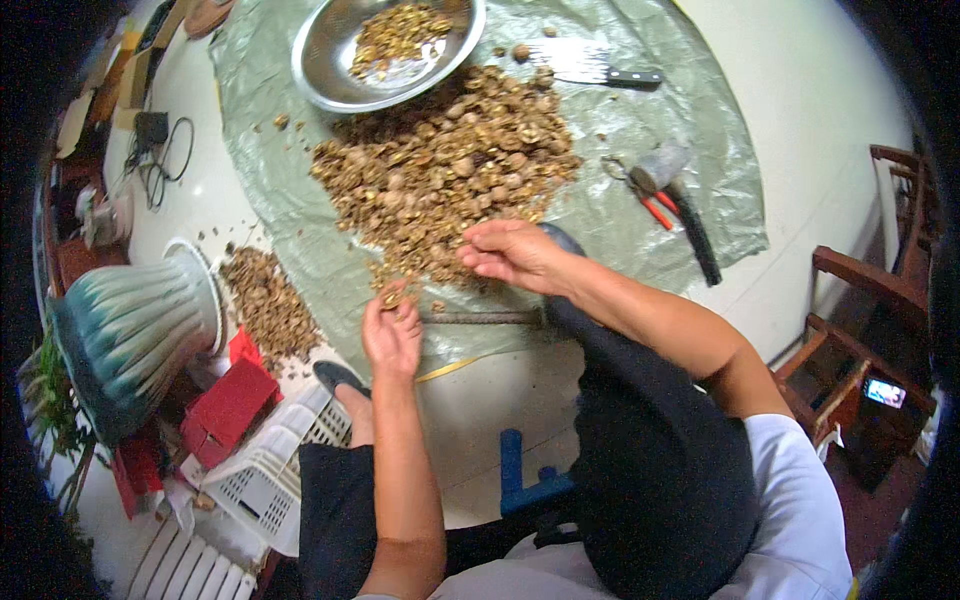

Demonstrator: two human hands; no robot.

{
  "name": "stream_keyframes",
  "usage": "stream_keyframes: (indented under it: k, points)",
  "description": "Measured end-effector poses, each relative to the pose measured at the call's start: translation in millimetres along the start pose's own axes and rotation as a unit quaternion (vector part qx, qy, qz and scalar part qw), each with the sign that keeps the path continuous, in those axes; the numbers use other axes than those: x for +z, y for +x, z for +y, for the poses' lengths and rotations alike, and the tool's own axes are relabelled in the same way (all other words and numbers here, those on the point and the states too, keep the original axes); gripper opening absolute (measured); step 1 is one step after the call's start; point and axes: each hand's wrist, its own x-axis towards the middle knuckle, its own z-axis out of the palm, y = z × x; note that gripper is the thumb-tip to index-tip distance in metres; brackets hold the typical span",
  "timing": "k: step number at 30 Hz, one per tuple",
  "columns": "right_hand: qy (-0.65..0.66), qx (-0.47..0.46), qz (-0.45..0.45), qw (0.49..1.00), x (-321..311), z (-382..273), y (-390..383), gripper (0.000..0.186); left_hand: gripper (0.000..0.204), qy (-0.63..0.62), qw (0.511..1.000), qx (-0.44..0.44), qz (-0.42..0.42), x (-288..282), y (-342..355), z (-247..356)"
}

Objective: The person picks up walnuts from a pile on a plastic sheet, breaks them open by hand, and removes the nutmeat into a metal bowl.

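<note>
My left hand [394,335] is palm up at the near edge of a walnut pile [440,150], fingers curled around small walnut pieces [391,298]. My right hand [510,252] is over the pile's near right side, its fingers bent and drawn together; what they hold, if anything, is too small to make out. A steel bowl [320,75] with walnut kernels [398,38] stands behind the pile on a green plastic sheet [690,130]. To the right lie a cleaver [585,62], red-handled pliers [655,212] and a hammer [700,235] with a black handle.
A shell heap [265,300], a large planter [135,340], a red box [228,410] and a white plastic crate [275,490] are on the left. A wooden chair [865,275] is at the right. My legs and a blue stool [515,470] are at the lower middle.
</note>
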Motion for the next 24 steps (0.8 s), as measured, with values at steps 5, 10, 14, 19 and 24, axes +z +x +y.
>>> stream_keyframes:
  k: [5,10,14,19,24]
  points:
    - [0.068,0.034,-0.055,0.996,-19.3,-4.0,16.2,0.039,0.038,-0.132,0.989,-0.060,-0.011,-37.5,14.0,2.8]
    - [0.139,0.039,-0.184,0.972,-22.8,-15.6,9.6,0.054,0.046,-0.278,0.960,-0.026,-0.011,-107.1,33.6,44.6]
    - [0.131,0.052,-0.189,0.972,-14.6,-16.7,10.2,0.043,0.049,-0.312,0.941,0.086,0.102,-162.8,41.6,103.2]
    - [0.014,0.006,-0.132,0.991,-9.3,-16.9,12.2,0.036,0.056,-0.449,0.863,0.210,0.101,-186.7,32.9,137.7]
    - [-0.191,-0.001,0.104,0.976,-21.0,-34.3,25.1,0.021,0.070,-0.381,0.855,0.258,0.240,-146.3,29.0,108.5]
